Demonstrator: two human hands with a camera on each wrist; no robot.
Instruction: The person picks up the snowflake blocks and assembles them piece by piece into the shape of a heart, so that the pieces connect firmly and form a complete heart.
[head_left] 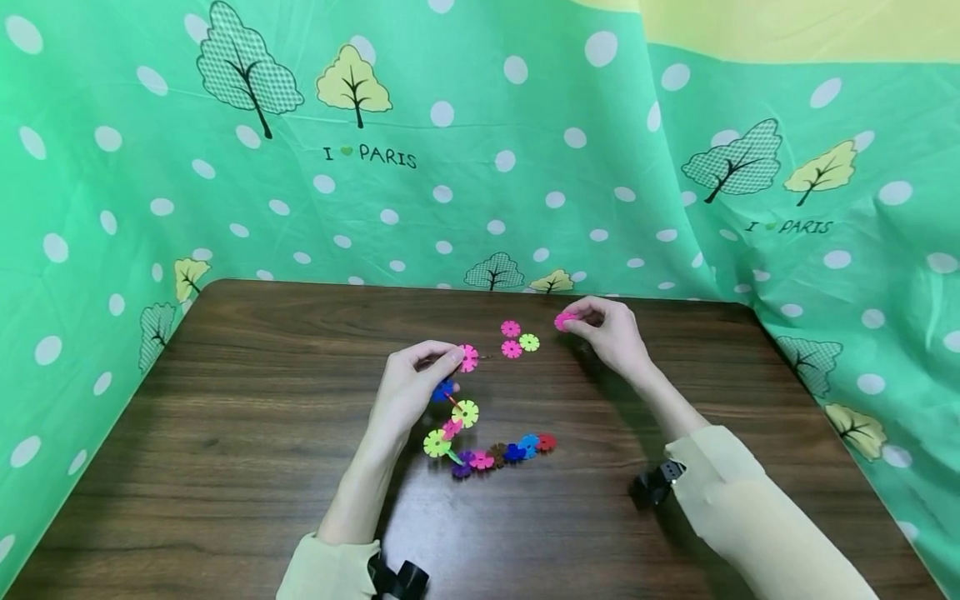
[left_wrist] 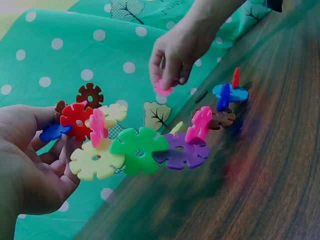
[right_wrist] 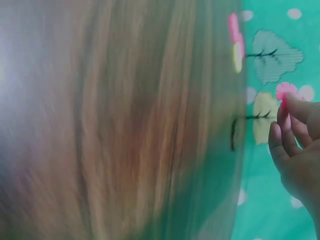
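My left hand (head_left: 408, 383) grips the upper end of a chain of notched plastic flower discs (head_left: 465, 414) joined by their slots. The chain curves down and then right, in pink, blue, yellow-green, green, purple, brown and red. In the left wrist view, a red disc (left_wrist: 76, 122) and a blue disc (left_wrist: 55, 132) sit by the fingers, and a green disc (left_wrist: 140, 151) slots into a purple one (left_wrist: 182, 151). Farther back on the right, my right hand (head_left: 611, 333) pinches a single pink disc (head_left: 564, 322) between thumb and fingertips, held apart from the chain.
Between the hands, two loose pink discs (head_left: 510, 329) and a yellow-green disc (head_left: 529, 342) lie close together on the dark wooden table (head_left: 247, 433). A green dotted cloth (head_left: 450, 200) hangs behind and beside it. Each sleeve cuff carries a black camera (head_left: 656, 485).
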